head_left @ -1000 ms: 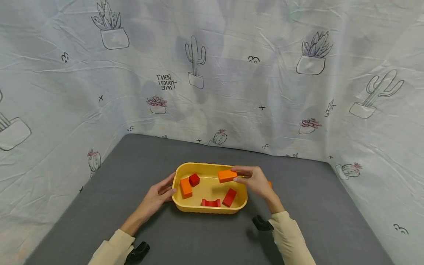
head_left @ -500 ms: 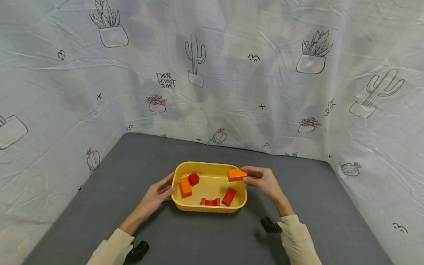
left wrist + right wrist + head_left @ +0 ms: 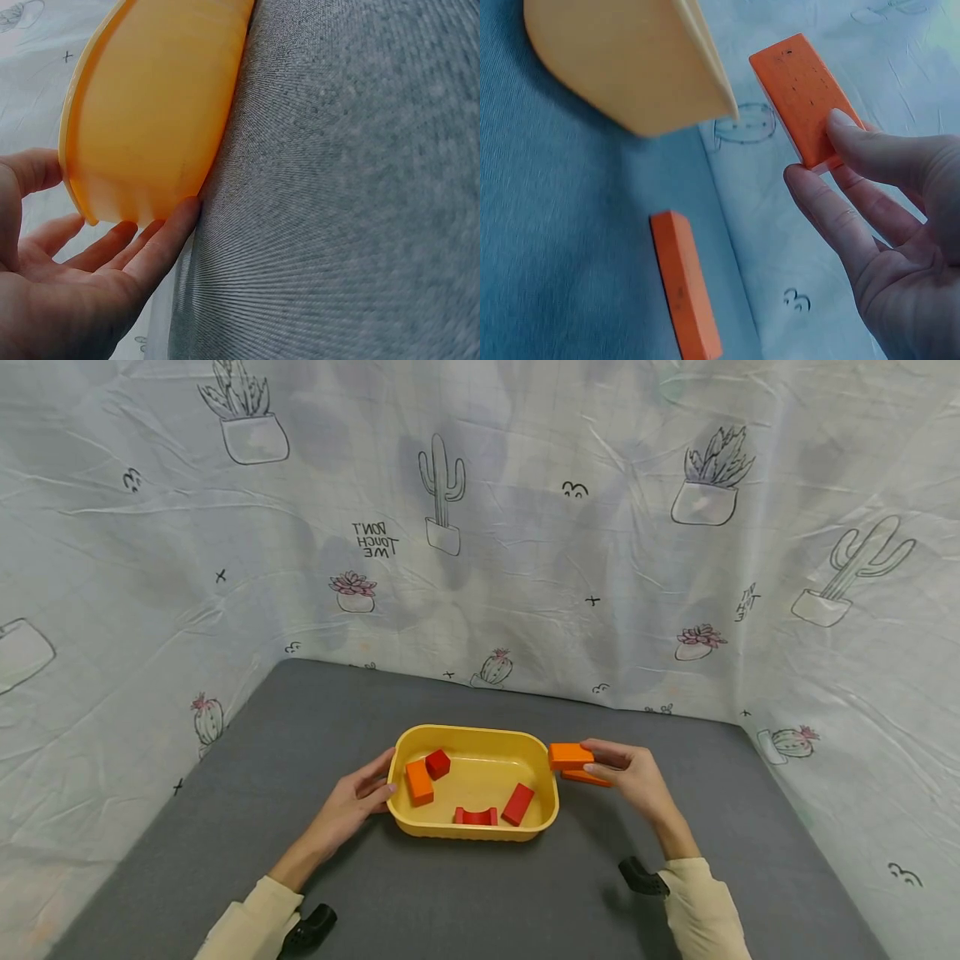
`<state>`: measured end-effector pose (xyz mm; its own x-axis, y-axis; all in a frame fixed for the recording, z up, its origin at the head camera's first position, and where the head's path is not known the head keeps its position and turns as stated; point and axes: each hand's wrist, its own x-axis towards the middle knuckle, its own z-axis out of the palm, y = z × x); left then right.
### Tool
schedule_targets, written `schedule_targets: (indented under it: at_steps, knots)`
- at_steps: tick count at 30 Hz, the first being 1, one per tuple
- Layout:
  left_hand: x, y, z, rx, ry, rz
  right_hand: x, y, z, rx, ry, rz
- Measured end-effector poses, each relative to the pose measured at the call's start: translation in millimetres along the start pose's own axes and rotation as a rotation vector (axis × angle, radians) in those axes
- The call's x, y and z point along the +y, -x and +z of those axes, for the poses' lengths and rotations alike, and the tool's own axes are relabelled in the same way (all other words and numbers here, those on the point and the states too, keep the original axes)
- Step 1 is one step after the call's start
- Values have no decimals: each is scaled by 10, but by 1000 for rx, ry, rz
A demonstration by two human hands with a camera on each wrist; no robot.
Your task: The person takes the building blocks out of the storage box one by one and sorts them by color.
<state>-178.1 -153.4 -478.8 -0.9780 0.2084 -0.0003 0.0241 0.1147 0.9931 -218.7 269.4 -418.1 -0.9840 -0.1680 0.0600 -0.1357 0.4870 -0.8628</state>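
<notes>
- Cactus-print cloth (image 3: 517, 552) backs the grey surface (image 3: 450, 902).
- The right hand (image 3: 633, 777), half closed, pinches an orange block (image 3: 806, 97) by one end beside the yellow tub (image 3: 480, 832): probably light and stiff (flat faces suit thumb and fingers).
- A second orange block (image 3: 686, 285) lies below.
- The left hand (image 3: 348, 810), loosely curved, holds the tub's far end.

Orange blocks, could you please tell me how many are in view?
3: one block inside the yellow tray, a second block held by the right hand, and a third block on the gray table beside the tray. More may be hidden.
</notes>
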Motion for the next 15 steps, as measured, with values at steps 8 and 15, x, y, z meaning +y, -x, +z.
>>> schedule_targets:
  at_steps: [8,15]
  knots:
    - [-31,-14,-2,13,-9,-9,231,54,-151,43,-2,3]
    - [-36,-15,1,6,-3,4,467,111,-300,64,21,40]
